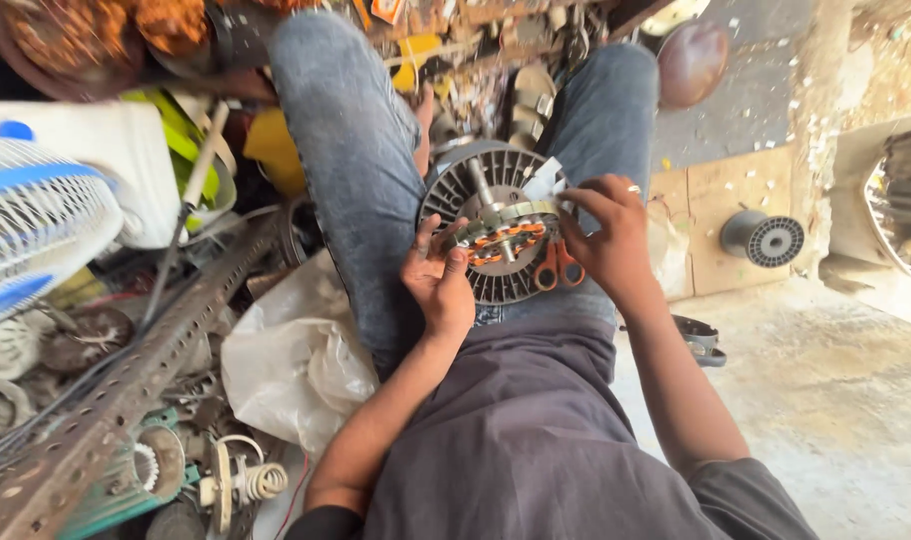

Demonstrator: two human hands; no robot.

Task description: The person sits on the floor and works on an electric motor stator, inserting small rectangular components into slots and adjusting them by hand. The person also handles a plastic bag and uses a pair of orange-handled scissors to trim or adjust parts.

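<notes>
Left hand (438, 283) gripped the lower-left rim of the fan motor (496, 222), which rested on the lap between the knees. Right hand (608, 235) pinched a paper strip (546, 182) at the motor's right edge; orange-handled scissors (558, 267) lay beneath it.

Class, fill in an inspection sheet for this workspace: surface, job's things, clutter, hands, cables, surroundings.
Surface: person's lap in blue jeans; dusty concrete floor to the right.
Job's things: round finned motor stator with copper windings on the lap; orange-handled scissors against it.
Clutter: white plastic bag, perforated metal angle bar, coil parts, fan guard.
Hands: left hand steadies the stator's lower edge; right hand holds a strip at the windings.
Cables: dark wires along the angle bar.
Surroundings: wire spool by cardboard.
</notes>
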